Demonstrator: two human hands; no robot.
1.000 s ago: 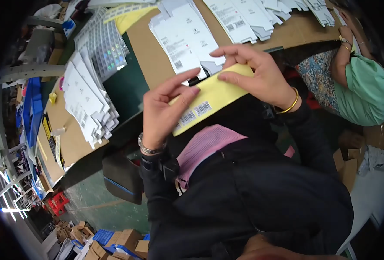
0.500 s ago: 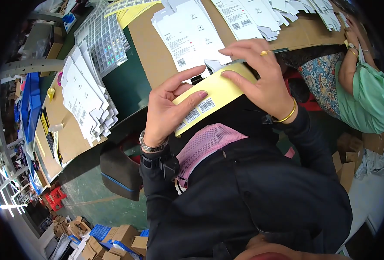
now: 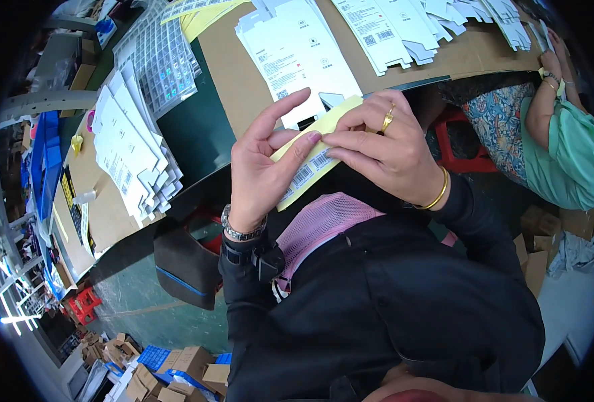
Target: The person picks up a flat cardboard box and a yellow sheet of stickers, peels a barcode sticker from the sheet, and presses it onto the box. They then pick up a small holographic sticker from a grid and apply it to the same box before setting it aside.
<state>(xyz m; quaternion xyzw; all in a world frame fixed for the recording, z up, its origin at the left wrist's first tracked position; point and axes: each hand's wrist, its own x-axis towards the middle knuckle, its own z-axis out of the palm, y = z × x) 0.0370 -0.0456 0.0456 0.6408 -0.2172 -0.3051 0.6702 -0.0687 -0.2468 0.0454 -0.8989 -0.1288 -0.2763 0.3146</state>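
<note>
A narrow yellow strip of barcode labels (image 3: 302, 179) is held tilted above the table's near edge. My left hand (image 3: 260, 161) grips it, thumb on top and fingers behind, with the index finger raised off it. My right hand (image 3: 391, 144) is closed in a pinch on the strip beside the left thumb, where the row of printed labels ends. Whether a label sits between those fingertips is hidden. Just beyond both hands, a stack of flat white printed cartons (image 3: 297, 57) lies on brown cardboard.
Fanned white cartons (image 3: 126, 144) lie at the left, near clear plastic sheets of small shiny stickers (image 3: 156, 60). More cartons (image 3: 377, 33) lie at the far right. A co-worker in a green top (image 3: 562, 144) sits at the right. A dark stool (image 3: 186, 264) stands below the table.
My right hand has moved left and down along the strip, from its far end to a pinch beside the left thumb. My left index finger has lifted. The strip is turned more steeply.
</note>
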